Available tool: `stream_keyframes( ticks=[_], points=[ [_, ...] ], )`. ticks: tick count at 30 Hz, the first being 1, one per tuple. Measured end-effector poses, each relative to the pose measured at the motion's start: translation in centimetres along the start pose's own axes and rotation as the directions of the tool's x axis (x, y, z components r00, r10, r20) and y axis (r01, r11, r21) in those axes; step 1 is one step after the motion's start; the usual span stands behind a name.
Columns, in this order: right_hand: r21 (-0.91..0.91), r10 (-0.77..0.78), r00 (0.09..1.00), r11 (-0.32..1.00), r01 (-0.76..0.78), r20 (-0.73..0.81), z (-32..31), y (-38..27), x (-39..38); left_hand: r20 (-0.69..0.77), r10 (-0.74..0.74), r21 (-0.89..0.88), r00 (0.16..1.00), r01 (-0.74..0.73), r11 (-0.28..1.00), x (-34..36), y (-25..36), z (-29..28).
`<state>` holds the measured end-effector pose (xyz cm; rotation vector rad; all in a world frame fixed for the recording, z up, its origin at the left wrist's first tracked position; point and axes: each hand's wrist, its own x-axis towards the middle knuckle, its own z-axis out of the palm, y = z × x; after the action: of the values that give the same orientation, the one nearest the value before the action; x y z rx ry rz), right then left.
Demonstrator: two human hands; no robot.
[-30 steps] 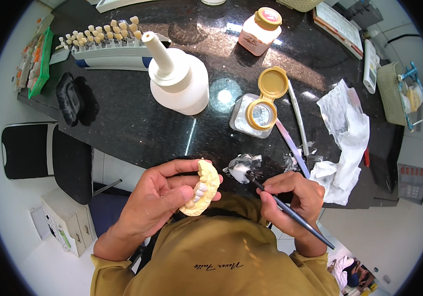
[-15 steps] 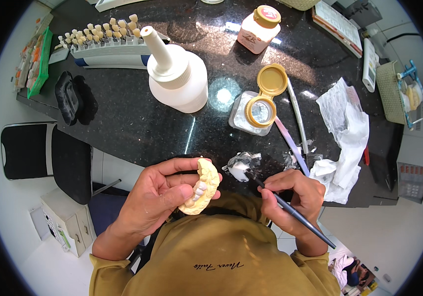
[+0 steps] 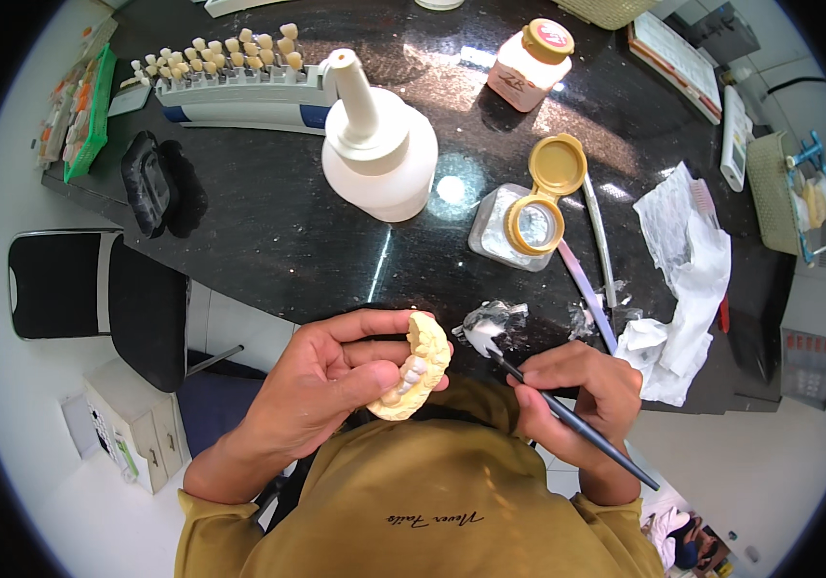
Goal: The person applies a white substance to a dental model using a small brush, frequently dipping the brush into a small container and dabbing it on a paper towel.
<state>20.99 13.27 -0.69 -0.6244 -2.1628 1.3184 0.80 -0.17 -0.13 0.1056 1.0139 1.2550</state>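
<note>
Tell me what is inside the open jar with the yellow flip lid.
The open jar holds a whitish powder or paste, seen through its round mouth and clear wall. Its flip lid stands back, empty. How deep the contents go cannot be told.

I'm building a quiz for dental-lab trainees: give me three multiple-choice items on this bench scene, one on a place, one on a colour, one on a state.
1. Where is the brush tip?
A. in the white paste on the table
B. on the tooth model
C. inside the jar

2. What colour is the small jar's flip lid?
A. blue
B. yellow
C. black

3. The small jar is:
A. capped
B. tipped over
C. open

Answers:
A: the right hand holds the brush with its tip in the paste.
B: the lid is yellow.
C: the jar stands with its lid flipped back.
</note>
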Motion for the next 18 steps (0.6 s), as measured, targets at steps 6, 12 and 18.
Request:
stream_keyframes(
  ticks=[6, 12, 18],
  points=[
    [0.271, -0.162, 0.986, 0.948, 0.169, -0.050, 1.6, -0.1, 0.3, 0.018, -0.003, 0.002, 1.000, 0.003, 1.000, -0.1, 0.1, 0.0],
    [0.186, -0.330, 0.943, 0.925, 0.331, -0.035, 3.5, -0.2, 1.3, 0.003, -0.004, 0.015, 1.000, 0.004, 1.000, -0.1, -0.1, -0.4],
    [0.151, -0.338, 0.938, 0.926, 0.346, -0.079, 3.8, -0.2, 1.4, 0.012, -0.016, -0.017, 1.000, 0.016, 1.000, -0.1, -0.1, -0.4]
  ],
)
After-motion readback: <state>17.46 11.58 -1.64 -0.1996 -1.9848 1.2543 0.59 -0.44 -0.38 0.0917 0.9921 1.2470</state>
